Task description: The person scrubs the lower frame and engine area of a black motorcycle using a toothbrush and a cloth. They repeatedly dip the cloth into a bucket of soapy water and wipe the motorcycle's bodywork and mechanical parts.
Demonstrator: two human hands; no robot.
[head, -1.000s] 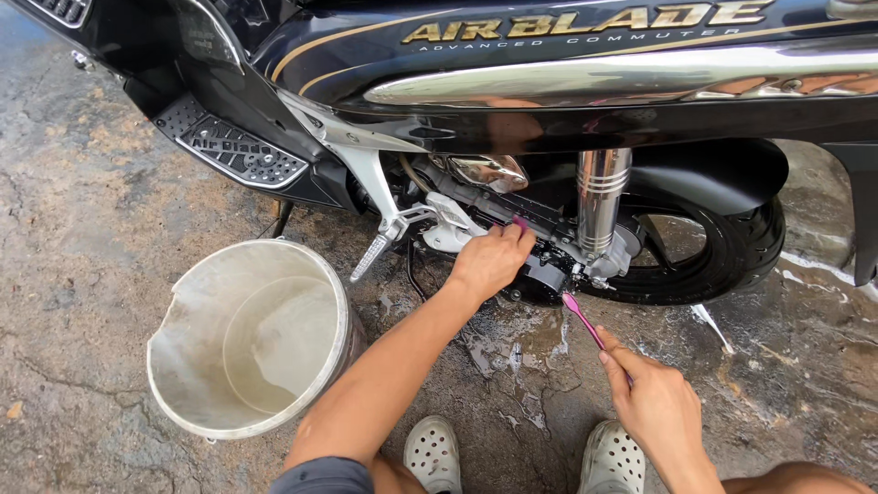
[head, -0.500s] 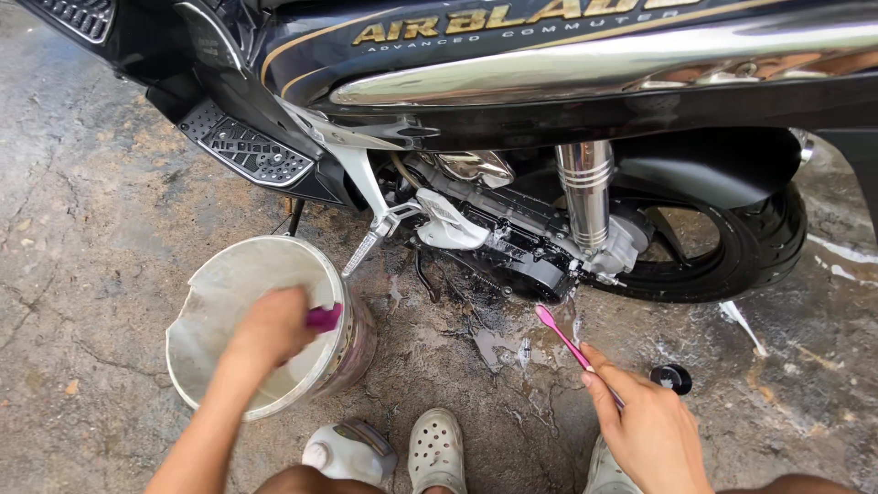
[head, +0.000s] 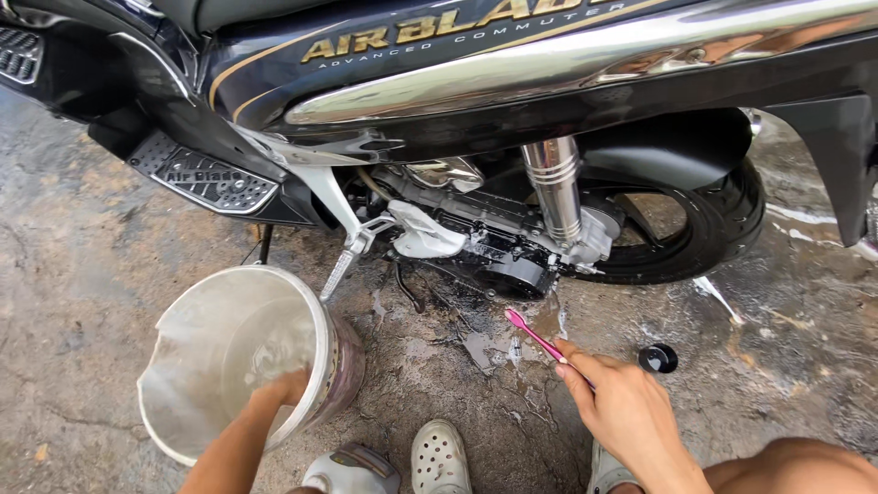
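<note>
Left hand (head: 279,389), grip hidden, dips into my round white plastic bucket (head: 174,402); right hand (head: 622,407) pinches slim pink toothbrush (head: 533,335), bristles toward eleven o'clock.

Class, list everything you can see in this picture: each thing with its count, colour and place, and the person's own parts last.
motorbike: one, black with chrome trim, across the top
rear wheel: one, black, right of the engine
footrest plate: one, grey, upper left
bucket: one, whitish, lower left on wet concrete
toothbrush: one, pink, held near the engine
small cap: one, black, on the ground at right
clogs: pale, bottom centre
left hand: reaching into the bucket
right hand: holding the toothbrush
</note>
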